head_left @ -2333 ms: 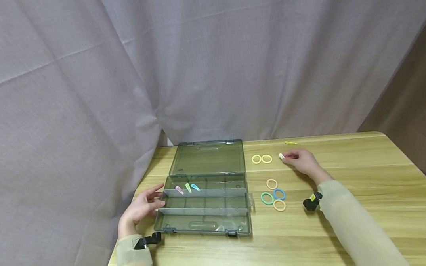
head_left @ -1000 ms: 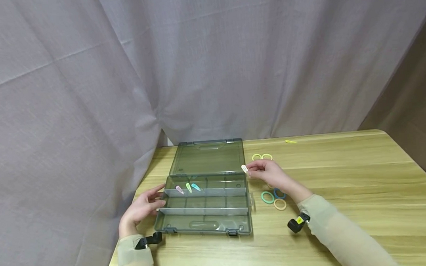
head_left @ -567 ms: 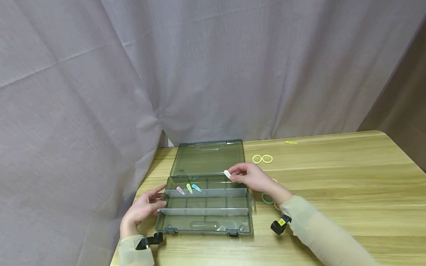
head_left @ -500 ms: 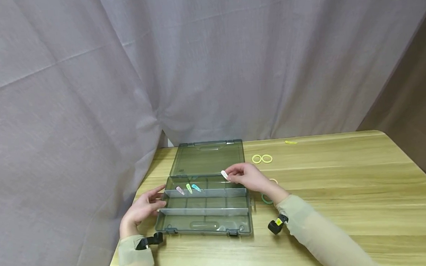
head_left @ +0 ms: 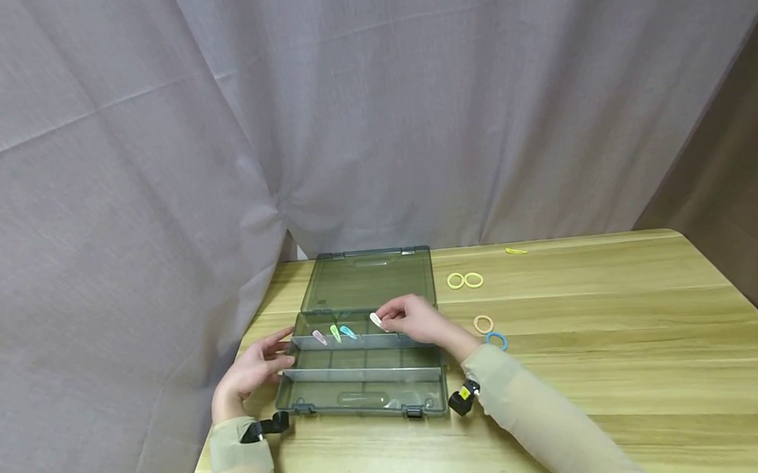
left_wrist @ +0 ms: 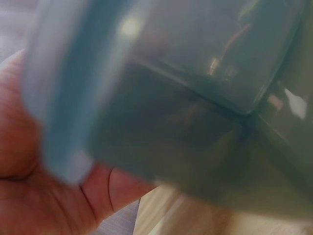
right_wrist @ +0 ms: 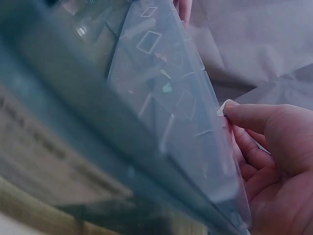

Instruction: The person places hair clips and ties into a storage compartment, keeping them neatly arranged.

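My right hand [head_left: 414, 319] pinches a white snap hair clip [head_left: 375, 320] between thumb and fingertips, over the back row of a grey see-through storage box [head_left: 361, 415]. The right wrist view shows the white clip [right_wrist: 224, 107] at the thumb tip, right at the top edge of a clear divider [right_wrist: 186, 112]. Pink [head_left: 319, 337], green [head_left: 335, 333] and blue [head_left: 348, 332] hair clips sit at the back divider, left of this hand. My left hand [head_left: 253, 372] holds the box's left end; in the left wrist view the box wall [left_wrist: 73, 122] hides its fingertips.
The box's lid [head_left: 371, 279] lies folded back, toward the curtain. Right of it are two yellow rings [head_left: 455, 281], an orange ring [head_left: 484, 324] and a blue ring [head_left: 496, 341]. A yellow hair clip [head_left: 516, 251] lies near the table's back edge.
My right hand picked up the white clip at the right of the table and carried it left, over the box's back row. Its forearm now covers some rings. My left hand has stayed put.
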The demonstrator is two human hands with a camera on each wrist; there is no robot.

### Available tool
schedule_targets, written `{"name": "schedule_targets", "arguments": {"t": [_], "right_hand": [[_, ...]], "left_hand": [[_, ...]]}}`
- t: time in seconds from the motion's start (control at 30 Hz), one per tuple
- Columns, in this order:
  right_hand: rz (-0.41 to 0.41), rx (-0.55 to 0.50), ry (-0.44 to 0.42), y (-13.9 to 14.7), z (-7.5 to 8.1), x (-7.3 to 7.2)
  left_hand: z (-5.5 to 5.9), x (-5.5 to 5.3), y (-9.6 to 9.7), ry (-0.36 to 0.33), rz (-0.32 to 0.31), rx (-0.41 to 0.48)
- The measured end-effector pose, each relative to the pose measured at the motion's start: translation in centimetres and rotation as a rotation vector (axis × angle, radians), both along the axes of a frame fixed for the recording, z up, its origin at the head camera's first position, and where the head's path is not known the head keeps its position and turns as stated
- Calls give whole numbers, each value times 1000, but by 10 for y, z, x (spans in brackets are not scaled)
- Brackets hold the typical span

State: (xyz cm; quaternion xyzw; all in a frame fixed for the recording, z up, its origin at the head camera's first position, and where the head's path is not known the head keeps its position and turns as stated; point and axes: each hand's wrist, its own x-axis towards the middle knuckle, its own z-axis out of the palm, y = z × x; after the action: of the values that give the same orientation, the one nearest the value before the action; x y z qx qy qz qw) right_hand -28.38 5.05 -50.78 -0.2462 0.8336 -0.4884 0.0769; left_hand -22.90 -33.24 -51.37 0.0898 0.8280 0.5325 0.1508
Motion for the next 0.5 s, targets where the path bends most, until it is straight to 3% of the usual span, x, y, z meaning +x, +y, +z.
{"name": "schedule_targets", "arguments": {"t": [0.27,0.5], "right_hand": [[4,76,6,-11,-3,-2],[22,110,-7,-25,-2,-5]], "left_hand": [[0,0,-1,8,-8,-9],[-1,0,-4,-1,20,-20]]}}
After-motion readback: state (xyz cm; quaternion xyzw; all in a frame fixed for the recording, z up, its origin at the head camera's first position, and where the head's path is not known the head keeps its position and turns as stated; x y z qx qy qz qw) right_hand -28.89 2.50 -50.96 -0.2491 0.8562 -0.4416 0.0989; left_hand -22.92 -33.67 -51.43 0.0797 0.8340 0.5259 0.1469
